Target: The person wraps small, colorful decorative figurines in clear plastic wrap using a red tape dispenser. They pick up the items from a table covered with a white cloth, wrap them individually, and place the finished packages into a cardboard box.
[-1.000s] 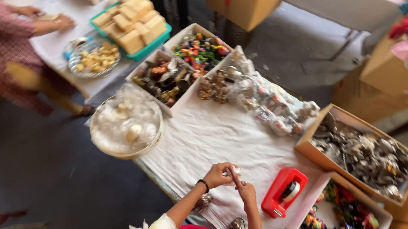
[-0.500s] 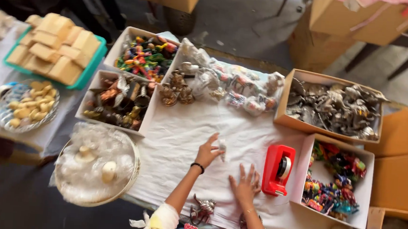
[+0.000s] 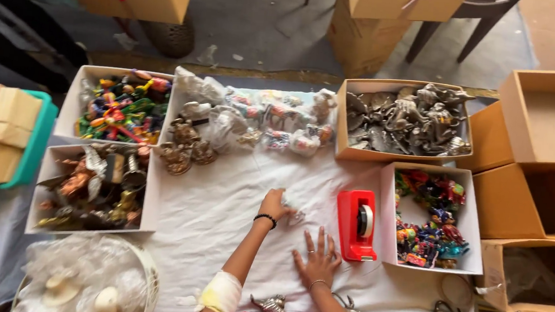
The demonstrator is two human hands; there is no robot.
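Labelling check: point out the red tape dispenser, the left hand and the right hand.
Red plastic tape dispenser (image 3: pixel 355 224): head view, on its red body.
Left hand (image 3: pixel 276 205): head view, back of hand.
Right hand (image 3: pixel 317 262): head view, back of hand.

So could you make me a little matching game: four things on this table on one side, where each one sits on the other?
Things:
1. red tape dispenser
2. box of grey metal figures
3. left hand
4. right hand

Places:
A. flat on the white cloth
B. far side of the table, right of the wrapped figures
C. closed on a small clear-wrapped item
D. between the hands and the white box of colourful figures

Pairs: 1-D, 2-B, 3-C, 4-A
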